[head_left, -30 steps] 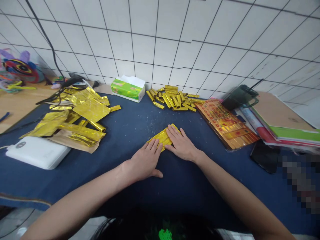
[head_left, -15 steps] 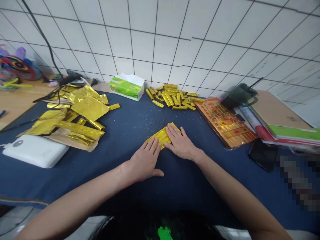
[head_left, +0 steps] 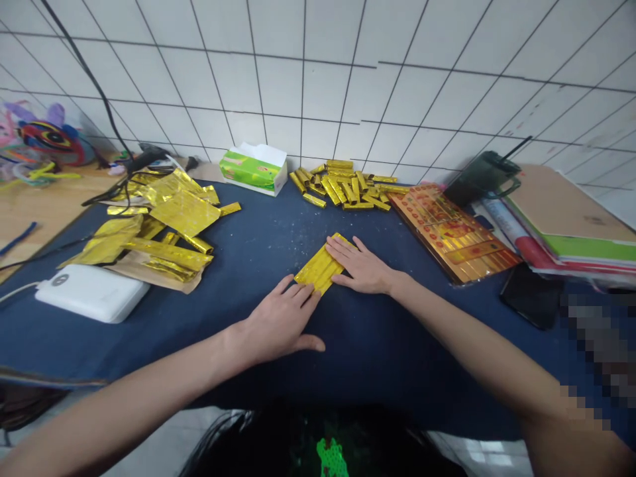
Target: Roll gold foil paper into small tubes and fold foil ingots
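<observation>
A folded strip of gold foil paper lies flat on the navy cloth, in front of me and slanting up to the right. My right hand rests flat on its right side, with the fingers spread. My left hand lies lower, its fingertips at the strip's lower end. Neither hand closes around the strip. Its middle part shows between my hands.
Loose gold foil sheets lie on brown paper at left, beside a white power bank. Rolled gold tubes and a tissue box stand by the tiled wall. Printed red-gold paper, a black phone and folders lie right.
My left hand has drawn back slightly from the strip. The strip now sits at a steeper slant, with my right hand higher along it. The whole view has shifted a little.
</observation>
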{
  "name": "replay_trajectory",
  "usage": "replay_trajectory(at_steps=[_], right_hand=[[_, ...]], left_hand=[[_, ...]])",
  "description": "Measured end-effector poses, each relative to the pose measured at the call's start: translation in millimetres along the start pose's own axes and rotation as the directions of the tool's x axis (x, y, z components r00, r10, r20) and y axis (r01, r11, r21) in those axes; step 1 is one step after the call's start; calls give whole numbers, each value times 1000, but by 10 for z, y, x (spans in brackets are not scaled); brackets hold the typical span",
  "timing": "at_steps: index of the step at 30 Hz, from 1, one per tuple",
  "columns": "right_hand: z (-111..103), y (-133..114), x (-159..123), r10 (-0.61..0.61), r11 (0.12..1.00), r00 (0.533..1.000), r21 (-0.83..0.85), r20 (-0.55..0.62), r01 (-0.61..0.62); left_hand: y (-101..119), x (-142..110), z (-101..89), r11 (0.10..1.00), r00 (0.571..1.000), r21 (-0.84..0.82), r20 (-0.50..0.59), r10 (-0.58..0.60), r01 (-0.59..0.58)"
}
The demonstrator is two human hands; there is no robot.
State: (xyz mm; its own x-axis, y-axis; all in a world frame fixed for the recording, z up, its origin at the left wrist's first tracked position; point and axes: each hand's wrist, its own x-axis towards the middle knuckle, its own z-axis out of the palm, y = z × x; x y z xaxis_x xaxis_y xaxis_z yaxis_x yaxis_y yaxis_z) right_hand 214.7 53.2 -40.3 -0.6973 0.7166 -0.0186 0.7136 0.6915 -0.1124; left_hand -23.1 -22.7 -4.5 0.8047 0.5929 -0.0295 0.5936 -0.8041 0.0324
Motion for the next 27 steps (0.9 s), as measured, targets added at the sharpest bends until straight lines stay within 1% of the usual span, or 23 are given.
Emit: replay_trajectory(at_steps=[2, 4, 8, 11, 13, 14, 15, 16, 19, 21, 23, 27], right_hand=[[-5, 10, 2, -18, 1000, 1000, 2, -6, 18], [-1, 8, -1, -23, 1000, 1000, 1, -16, 24], [-3, 22, -2, -24, 1000, 1000, 6, -5, 24], [-50, -2, 6, 2, 1000, 1000, 15, 12, -2], [-96, -102, 11, 54, 998, 999, 18, -7, -54], [-116, -185, 12, 88, 996, 996, 21, -29, -87], [-131, -287, 11, 96, 995, 994, 26, -43, -94], [-138, -399, 8, 66, 997, 997, 42, -42, -64], [-112, -689, -2, -84, 986, 996, 146, 0, 83], [-72, -743, -2, -96, 979, 995, 184, 16, 92], [-36, -652, 9, -69, 982, 997, 177, 18, 65], [1, -228, 73, 23, 993, 1000, 112, 18, -25]], left_hand=[[9, 78, -6, 999, 999, 0, -29, 33, -33], [-9, 132, 45, 998, 998, 2, -32, 62, -62], [-86, 137, 209, 999, 999, -23, 29, 39, -38], [-112, 109, 260, 999, 999, -35, 38, 27, -26], [-108, 101, 256, 999, 999, -42, 43, 28, -26], [-104, 101, 251, 999, 999, -47, 45, 29, -27], [-100, 104, 248, 998, 999, -52, 45, 31, -28], [-96, 107, 247, 998, 999, -59, 42, 32, -29], [-92, 116, 254, 997, 999, -79, 29, 28, -26], [-92, 119, 255, 995, 999, -92, 23, 27, -25], [-91, 119, 243, 995, 999, -96, 26, 31, -28], [-78, 116, 204, 996, 998, -83, 55, 27, -22]])
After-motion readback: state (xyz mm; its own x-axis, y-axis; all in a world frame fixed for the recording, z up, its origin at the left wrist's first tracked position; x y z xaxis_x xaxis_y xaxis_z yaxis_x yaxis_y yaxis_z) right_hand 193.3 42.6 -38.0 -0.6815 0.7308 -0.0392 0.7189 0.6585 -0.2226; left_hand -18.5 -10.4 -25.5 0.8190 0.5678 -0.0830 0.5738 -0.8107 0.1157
